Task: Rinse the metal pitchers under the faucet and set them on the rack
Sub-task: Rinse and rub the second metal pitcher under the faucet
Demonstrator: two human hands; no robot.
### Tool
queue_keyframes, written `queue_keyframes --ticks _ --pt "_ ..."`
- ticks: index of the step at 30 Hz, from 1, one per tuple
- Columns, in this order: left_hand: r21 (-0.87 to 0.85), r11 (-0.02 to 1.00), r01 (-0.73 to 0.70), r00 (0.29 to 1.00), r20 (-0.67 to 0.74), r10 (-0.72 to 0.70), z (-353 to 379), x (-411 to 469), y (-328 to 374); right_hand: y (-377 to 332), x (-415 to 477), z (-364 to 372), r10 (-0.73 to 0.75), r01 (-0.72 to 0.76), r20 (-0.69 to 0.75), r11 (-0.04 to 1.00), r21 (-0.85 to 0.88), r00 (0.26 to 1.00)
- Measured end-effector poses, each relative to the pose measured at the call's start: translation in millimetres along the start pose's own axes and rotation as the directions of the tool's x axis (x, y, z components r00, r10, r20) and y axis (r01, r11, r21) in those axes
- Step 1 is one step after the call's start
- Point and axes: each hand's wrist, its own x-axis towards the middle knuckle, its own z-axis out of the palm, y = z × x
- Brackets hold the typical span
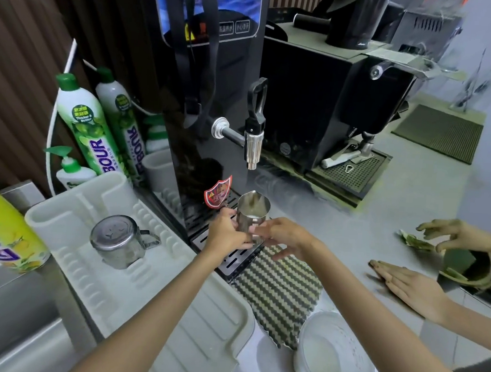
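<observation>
A small metal pitcher (pixel 252 212) stands upright over the dispenser's drip grate (pixel 234 255), a little white liquid in its bottom. My left hand (pixel 227 232) grips its left side. My right hand (pixel 285 237) touches its right side near the handle, fingers partly spread. The faucet (pixel 253 146) hangs above the pitcher, and no water stream is visible. A second metal pitcher (pixel 119 240) sits upside down on the white plastic rack (pixel 158 284) at the left.
Green dish-soap bottles (pixel 84 124) stand behind the rack and a yellow spray can (pixel 3 228) lies at far left. A patterned mat (pixel 278 291) and a plastic cup of milky liquid (pixel 333 355) lie in front. Another person's hands (pixel 413 285) rest on the counter at right, beside a black bowl (pixel 474 271).
</observation>
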Motion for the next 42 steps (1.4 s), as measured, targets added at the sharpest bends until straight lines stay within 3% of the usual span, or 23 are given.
queue_keyframes --ticks 4,9,13,16,21,24,27,32,37,42 --pt "0.025 0.998 0.062 0.993 0.098 -0.064 -1 2 -7 1 8 1 -0.023 0.035 -0.099 0.992 0.121 0.995" --pt "0.017 0.999 -0.049 0.997 0.057 0.048 -10 5 -9 1 9 -6 -0.102 0.113 -0.132 0.990 0.080 0.986" --pt "0.002 0.993 -0.118 0.991 0.059 0.118 -28 -1 -14 -4 -10 -16 -0.182 0.172 0.082 0.978 0.116 0.980" --pt "-0.109 0.978 -0.181 0.981 0.049 0.187 -45 -22 -19 -14 -26 -15 -0.221 0.194 0.250 0.973 0.128 0.943" --pt "-0.227 0.936 -0.268 0.961 -0.135 0.242 -81 -75 -41 -54 -49 23 -0.159 0.255 0.478 0.956 -0.142 0.864" --pt "-0.289 0.906 -0.309 0.931 -0.286 0.226 -106 -111 -61 -82 -61 68 -0.115 0.359 0.522 0.846 -0.395 0.845" --pt "-0.326 0.887 -0.328 0.896 -0.405 0.183 -138 -142 -80 -104 -69 118 -0.101 0.433 0.589 0.778 -0.456 0.802" --pt "-0.332 0.875 -0.352 0.788 -0.609 0.086 -218 -204 -115 -123 -75 228 -0.094 0.464 0.713 0.816 -0.345 0.695" --pt "-0.307 0.895 -0.325 0.665 -0.747 -0.014 -286 -255 -158 -108 -90 347 -0.252 0.434 0.695 0.896 -0.097 0.674" --pt "-0.229 0.932 -0.280 0.554 -0.832 -0.038 -331 -293 -189 -78 -103 429 -0.387 0.383 0.646 0.911 0.155 0.658"
